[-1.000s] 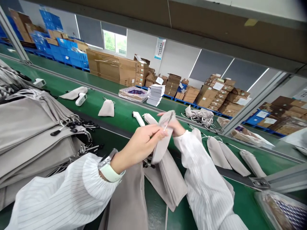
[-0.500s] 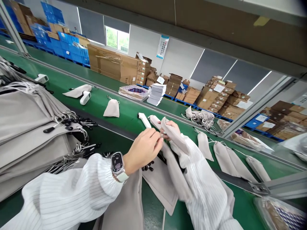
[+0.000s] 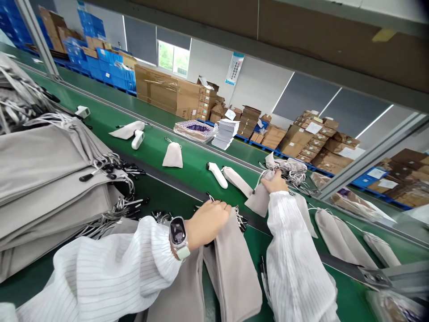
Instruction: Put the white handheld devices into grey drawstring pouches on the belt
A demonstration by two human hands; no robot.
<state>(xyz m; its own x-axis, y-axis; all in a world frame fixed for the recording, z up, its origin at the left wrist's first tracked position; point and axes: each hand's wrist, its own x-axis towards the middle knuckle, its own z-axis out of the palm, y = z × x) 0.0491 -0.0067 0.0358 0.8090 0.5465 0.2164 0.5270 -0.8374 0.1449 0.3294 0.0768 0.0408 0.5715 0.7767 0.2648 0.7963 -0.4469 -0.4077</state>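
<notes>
My left hand [image 3: 208,221], with a smartwatch on the wrist, rests with curled fingers on the top end of a grey drawstring pouch [image 3: 234,268] lying in front of me. My right hand [image 3: 275,182] is stretched out over the green conveyor belt [image 3: 187,165] and grips a filled grey pouch [image 3: 259,199] by its upper end. A white handheld device [image 3: 217,174] and another filled pouch [image 3: 237,180] lie on the belt just left of that hand.
A tall stack of flat grey pouches [image 3: 40,179] with black cord stoppers fills the left. More filled pouches [image 3: 338,232] lie on the belt at right, a pile of corded ones [image 3: 288,166] beyond. Booklets [image 3: 226,133], a tray [image 3: 195,130] and cartons stand behind.
Both hands held one pouch up between them. Now the right hand has carried it out onto the belt, and the left hand has dropped onto the pouches lying near me.
</notes>
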